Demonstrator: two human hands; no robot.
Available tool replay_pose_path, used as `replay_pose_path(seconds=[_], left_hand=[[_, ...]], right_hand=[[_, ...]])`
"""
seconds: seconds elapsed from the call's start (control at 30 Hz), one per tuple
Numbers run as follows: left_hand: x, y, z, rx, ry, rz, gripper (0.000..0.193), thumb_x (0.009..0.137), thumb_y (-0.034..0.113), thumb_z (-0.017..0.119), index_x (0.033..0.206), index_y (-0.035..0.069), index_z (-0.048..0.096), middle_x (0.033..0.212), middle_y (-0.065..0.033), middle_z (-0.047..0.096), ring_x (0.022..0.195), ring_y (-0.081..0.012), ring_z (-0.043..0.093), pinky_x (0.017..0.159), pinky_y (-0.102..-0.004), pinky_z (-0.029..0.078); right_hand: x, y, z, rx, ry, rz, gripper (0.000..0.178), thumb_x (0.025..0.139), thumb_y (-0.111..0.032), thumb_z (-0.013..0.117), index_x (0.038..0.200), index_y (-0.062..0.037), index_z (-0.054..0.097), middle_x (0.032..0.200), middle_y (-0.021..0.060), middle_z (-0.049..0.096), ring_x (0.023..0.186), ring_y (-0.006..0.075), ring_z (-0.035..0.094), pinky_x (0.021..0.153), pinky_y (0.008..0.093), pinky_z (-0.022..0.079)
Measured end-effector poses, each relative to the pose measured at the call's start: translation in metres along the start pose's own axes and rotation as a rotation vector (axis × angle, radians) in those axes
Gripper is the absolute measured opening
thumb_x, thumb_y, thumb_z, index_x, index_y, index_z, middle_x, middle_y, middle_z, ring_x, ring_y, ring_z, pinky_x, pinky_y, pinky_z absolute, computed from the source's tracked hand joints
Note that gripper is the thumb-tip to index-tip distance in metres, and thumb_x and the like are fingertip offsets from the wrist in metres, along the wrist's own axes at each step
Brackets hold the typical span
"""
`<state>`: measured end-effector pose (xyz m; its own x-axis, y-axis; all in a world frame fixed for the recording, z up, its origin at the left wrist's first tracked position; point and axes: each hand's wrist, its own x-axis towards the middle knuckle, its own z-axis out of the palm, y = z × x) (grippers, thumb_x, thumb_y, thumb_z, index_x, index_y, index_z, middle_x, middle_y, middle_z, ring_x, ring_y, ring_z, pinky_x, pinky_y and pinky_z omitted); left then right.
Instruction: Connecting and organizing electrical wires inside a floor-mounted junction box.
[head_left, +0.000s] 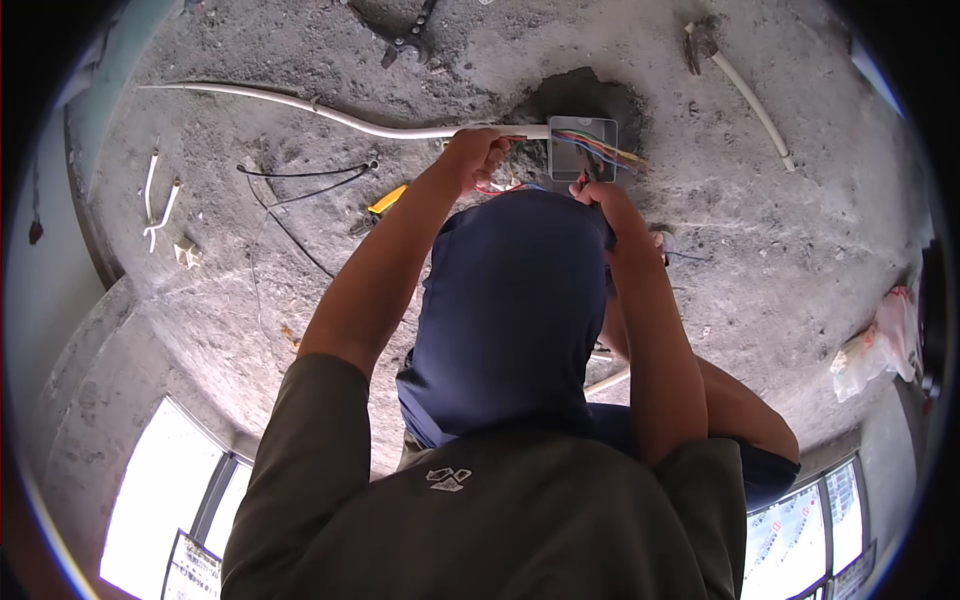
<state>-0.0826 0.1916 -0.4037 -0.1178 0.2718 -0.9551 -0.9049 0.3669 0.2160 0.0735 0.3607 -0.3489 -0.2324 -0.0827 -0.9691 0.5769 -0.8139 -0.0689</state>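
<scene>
My left hand [476,160] is closed beside the white conduit [385,131], with thin coloured wires at its fingers; its grip is partly hidden. The conduit's right end meets a pale grey junction box [552,165]. Red, green, blue and yellow wires [596,146] cross the box and stick out past its right side. At the lower rim of the box my right hand [606,199] is closed around a small dark-jawed tool, apparently pliers [588,170]. More red and blue wire [505,188] runs between the hands, partly behind my dark blue-clothed knee [515,310].
Rough grey concrete surrounds the box, with a dark patch [570,92] behind it. A yellow-handled tool [388,199] and black cable [305,174] lie left. A dark tool [400,45] is at the top. A hammer [740,90] and plastic bag [880,335] lie right.
</scene>
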Motion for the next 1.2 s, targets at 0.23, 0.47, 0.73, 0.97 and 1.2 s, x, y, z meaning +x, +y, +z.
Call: replay_pose_path(seconds=[0.23,0.47,0.73,0.97,1.2], left_hand=[[-0.001,0.000,-0.025,-0.507,-0.398,-0.294,0.031,0.097,0.023,0.040,0.105,0.000,0.059,0.064,0.0052,0.047,0.046,-0.0037,0.027,0.039,-0.0196,0.022],[0.000,-0.009,-0.013,-0.410,-0.175,-0.191,0.025,0.096,0.018,0.039,0.093,0.005,0.060,0.061,0.0054,0.047,0.042,-0.0035,0.025,0.038,-0.0216,0.021],[0.002,-0.010,0.000,-0.073,-0.092,-0.077,0.021,0.093,0.012,0.038,0.075,0.012,0.049,0.058,0.0058,0.040,0.041,-0.0044,0.028,0.035,-0.0230,0.021],[0.036,-0.037,-0.021,1.288,0.208,0.670,0.016,0.085,0.016,0.046,0.080,0.008,0.059,0.065,-0.0068,0.054,0.061,-0.0201,0.053,0.054,-0.0358,0.043],[0.004,-0.017,0.026,1.230,0.442,0.458,0.025,0.081,0.016,0.046,0.090,0.000,0.062,0.097,-0.0228,0.064,0.091,-0.0381,0.063,0.078,-0.0472,0.050]], right_hand=[[0.013,0.013,0.002,-0.113,-0.054,-0.118,0.011,0.072,-0.010,0.057,0.081,-0.0094,0.052,0.061,-0.0010,0.046,0.043,0.0064,0.034,0.040,0.0211,0.025],[0.021,0.024,0.003,-0.243,-0.042,-0.178,0.010,0.072,-0.011,0.057,0.082,-0.0079,0.056,0.061,-0.0017,0.046,0.048,0.0096,0.041,0.045,0.0248,0.030],[0.034,0.014,-0.008,0.056,-0.027,-0.013,0.015,0.074,-0.017,0.060,0.083,-0.0053,0.058,0.068,0.0004,0.052,0.058,0.0098,0.047,0.054,0.0253,0.036],[0.051,0.002,-0.003,-0.027,-0.070,-0.043,0.014,0.074,-0.017,0.060,0.082,-0.0054,0.058,0.068,0.0002,0.051,0.057,0.0100,0.046,0.054,0.0256,0.036],[0.061,0.009,-0.020,-0.091,-0.068,-0.061,0.014,0.074,-0.017,0.060,0.082,-0.0054,0.057,0.068,0.0001,0.050,0.056,0.0101,0.044,0.054,0.0260,0.035]])
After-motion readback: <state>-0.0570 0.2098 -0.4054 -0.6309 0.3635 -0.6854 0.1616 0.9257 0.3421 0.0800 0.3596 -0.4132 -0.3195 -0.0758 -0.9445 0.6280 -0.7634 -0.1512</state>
